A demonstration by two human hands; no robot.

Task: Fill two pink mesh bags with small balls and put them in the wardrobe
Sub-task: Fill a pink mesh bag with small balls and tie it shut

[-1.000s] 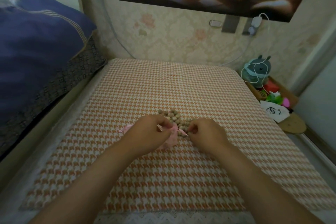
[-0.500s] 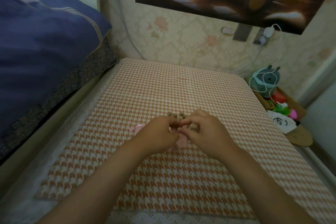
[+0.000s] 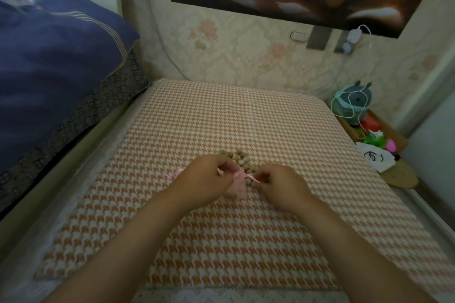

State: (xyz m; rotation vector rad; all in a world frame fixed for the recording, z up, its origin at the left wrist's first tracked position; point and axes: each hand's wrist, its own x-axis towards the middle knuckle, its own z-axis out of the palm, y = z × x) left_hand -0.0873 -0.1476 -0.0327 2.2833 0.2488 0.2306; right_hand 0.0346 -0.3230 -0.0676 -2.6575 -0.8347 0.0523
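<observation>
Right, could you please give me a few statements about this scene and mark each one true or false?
1. The left hand and the right hand both pinch the pink bag near its top. True.
2. The balls sit in a bowl. False: they lie loose in a heap on the checked cloth.
3. The balls lie on the far side of the pink bag. True.
4. The blue bedding is on the person's right. False: it is on the left.
5. A white cable loops over the plush toy. True.
</observation>
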